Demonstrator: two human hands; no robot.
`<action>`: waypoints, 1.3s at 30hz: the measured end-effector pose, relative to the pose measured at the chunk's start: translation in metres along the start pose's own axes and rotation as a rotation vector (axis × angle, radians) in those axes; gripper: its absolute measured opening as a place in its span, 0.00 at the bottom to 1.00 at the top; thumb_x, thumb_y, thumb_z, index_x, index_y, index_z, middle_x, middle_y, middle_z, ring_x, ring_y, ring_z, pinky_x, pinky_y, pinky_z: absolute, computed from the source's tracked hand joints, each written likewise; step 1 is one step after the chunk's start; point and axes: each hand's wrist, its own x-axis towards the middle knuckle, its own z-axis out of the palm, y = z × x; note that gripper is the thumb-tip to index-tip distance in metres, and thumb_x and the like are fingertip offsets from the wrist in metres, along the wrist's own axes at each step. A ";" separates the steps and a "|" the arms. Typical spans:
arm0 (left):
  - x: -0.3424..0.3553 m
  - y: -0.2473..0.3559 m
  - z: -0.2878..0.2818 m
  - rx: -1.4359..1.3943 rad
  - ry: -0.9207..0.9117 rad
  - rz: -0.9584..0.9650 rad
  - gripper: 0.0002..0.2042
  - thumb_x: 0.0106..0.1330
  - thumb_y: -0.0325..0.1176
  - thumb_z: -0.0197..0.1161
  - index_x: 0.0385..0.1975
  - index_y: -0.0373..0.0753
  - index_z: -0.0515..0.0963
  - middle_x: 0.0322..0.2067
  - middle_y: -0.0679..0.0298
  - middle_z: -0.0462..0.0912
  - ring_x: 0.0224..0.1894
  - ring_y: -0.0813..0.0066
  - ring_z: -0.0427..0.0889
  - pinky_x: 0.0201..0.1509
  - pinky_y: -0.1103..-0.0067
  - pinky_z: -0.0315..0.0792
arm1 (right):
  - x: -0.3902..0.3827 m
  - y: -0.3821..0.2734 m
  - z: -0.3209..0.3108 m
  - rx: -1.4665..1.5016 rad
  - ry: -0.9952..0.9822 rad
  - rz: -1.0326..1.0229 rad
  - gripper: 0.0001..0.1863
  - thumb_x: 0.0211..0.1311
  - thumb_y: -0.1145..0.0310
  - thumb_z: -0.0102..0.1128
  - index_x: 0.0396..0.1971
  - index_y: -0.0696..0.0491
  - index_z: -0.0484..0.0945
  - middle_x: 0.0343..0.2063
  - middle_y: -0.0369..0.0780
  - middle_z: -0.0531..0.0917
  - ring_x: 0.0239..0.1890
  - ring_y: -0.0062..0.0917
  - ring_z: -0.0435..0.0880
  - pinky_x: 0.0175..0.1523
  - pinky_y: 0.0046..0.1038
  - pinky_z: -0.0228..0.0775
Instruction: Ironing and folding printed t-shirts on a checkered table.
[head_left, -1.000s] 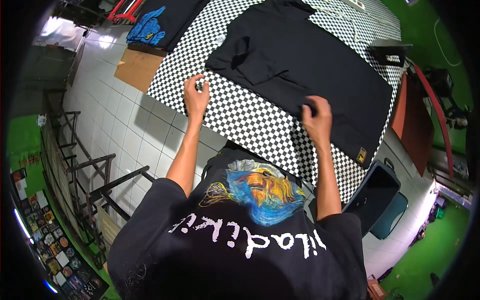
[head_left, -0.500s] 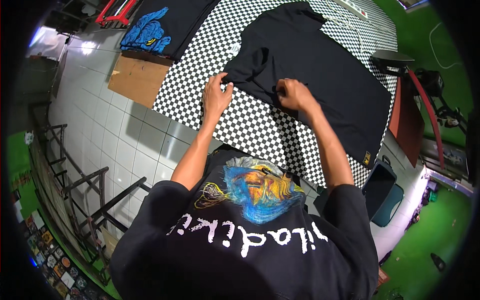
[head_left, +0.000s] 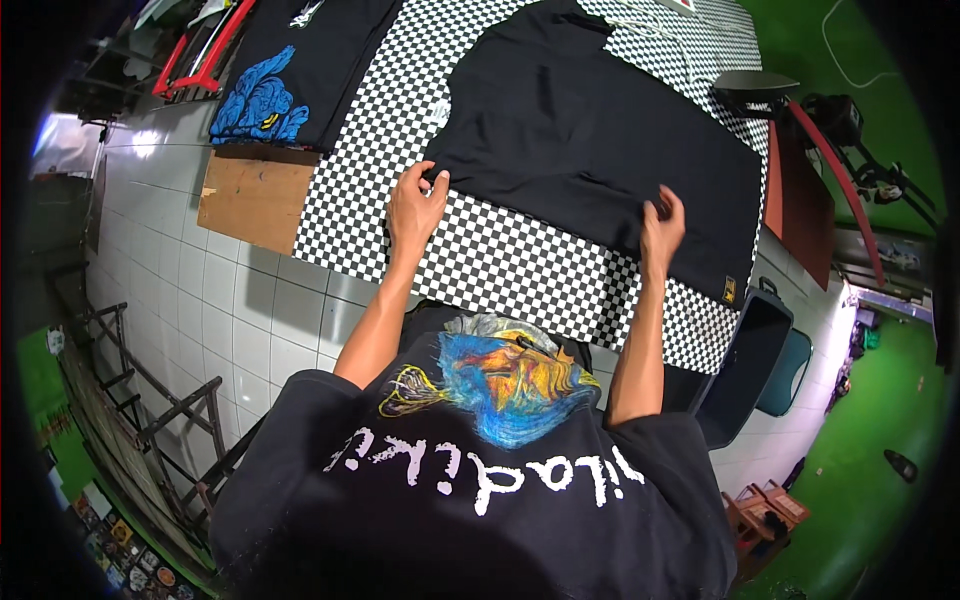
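A black T-shirt (head_left: 600, 130) is spread on a table with a black-and-white checkered cover (head_left: 500, 250). Its near side has a folded-over edge with some creases, and a small dark label with a yellow mark (head_left: 729, 289) sits at its lower right corner. At the shirt's near left edge is my left hand (head_left: 412, 212), its fingertips against the fabric and its thumb apart from the fingers. My right hand (head_left: 662, 232) is over the near right part of the shirt, fingers bent and spread, with nothing seen in them.
Folded black clothing with a blue print (head_left: 262, 105) lies at the far left, above a brown board (head_left: 255, 200). A black container (head_left: 745, 365) stands by the table's right end. Dark metal frames (head_left: 175, 410) stand on the white tiled floor at the left.
My right hand has let go of the bunched cloth and moved right along the shirt. The raised sleeve fold now lies flatter. My left hand stays at the shirt's left edge.
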 end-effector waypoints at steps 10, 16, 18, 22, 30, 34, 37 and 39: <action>0.009 -0.027 -0.006 -0.406 -0.076 -0.283 0.13 0.67 0.35 0.65 0.40 0.30 0.86 0.21 0.70 0.80 0.23 0.84 0.71 0.29 0.80 0.66 | -0.015 0.152 -0.232 -0.371 0.370 0.199 0.18 0.64 0.72 0.56 0.53 0.57 0.81 0.48 0.45 0.84 0.49 0.33 0.84 0.57 0.31 0.74; -0.005 -0.031 -0.002 -0.124 0.012 -0.255 0.15 0.64 0.41 0.68 0.40 0.34 0.86 0.20 0.67 0.79 0.25 0.80 0.74 0.32 0.79 0.69 | 0.011 0.162 -0.274 -0.632 0.339 0.291 0.25 0.66 0.59 0.61 0.60 0.55 0.76 0.50 0.52 0.81 0.54 0.44 0.80 0.62 0.41 0.69; -0.007 -0.017 0.002 0.049 0.091 -0.202 0.16 0.64 0.43 0.69 0.42 0.36 0.86 0.21 0.65 0.81 0.25 0.76 0.76 0.35 0.76 0.72 | 0.019 0.168 -0.282 -0.632 0.300 0.281 0.25 0.66 0.59 0.61 0.59 0.55 0.77 0.50 0.52 0.81 0.54 0.44 0.80 0.61 0.41 0.69; -0.006 -0.026 0.005 0.056 0.110 -0.218 0.17 0.65 0.46 0.69 0.42 0.38 0.87 0.23 0.62 0.83 0.26 0.73 0.79 0.36 0.74 0.74 | 0.020 0.169 -0.290 -0.598 0.186 0.259 0.20 0.64 0.59 0.65 0.50 0.55 0.83 0.47 0.50 0.82 0.51 0.43 0.81 0.58 0.40 0.72; -0.017 -0.038 0.023 0.142 0.201 -0.171 0.18 0.66 0.46 0.66 0.43 0.38 0.87 0.27 0.58 0.85 0.30 0.66 0.82 0.40 0.72 0.75 | 0.012 0.155 -0.291 -0.618 0.272 0.160 0.15 0.58 0.60 0.73 0.40 0.54 0.86 0.36 0.43 0.84 0.38 0.37 0.85 0.47 0.37 0.76; -0.015 -0.023 0.018 0.101 0.133 -0.231 0.18 0.66 0.46 0.67 0.43 0.36 0.86 0.27 0.58 0.85 0.30 0.69 0.82 0.39 0.73 0.75 | 0.010 0.161 -0.292 -0.628 0.263 0.240 0.15 0.57 0.61 0.73 0.38 0.55 0.85 0.35 0.43 0.84 0.37 0.35 0.85 0.46 0.36 0.76; -0.017 -0.026 0.014 -0.048 0.093 -0.272 0.18 0.66 0.45 0.69 0.44 0.35 0.86 0.26 0.59 0.84 0.29 0.73 0.81 0.37 0.76 0.74 | 0.003 0.159 -0.295 -0.625 0.248 0.193 0.14 0.58 0.63 0.72 0.38 0.56 0.85 0.35 0.43 0.84 0.36 0.35 0.85 0.45 0.35 0.76; -0.019 -0.032 0.013 -0.036 0.085 -0.242 0.18 0.66 0.44 0.69 0.45 0.35 0.86 0.26 0.60 0.83 0.28 0.75 0.79 0.36 0.77 0.73 | -0.001 0.156 -0.295 -0.622 0.241 0.170 0.14 0.59 0.63 0.72 0.38 0.57 0.84 0.34 0.43 0.83 0.36 0.35 0.85 0.44 0.35 0.76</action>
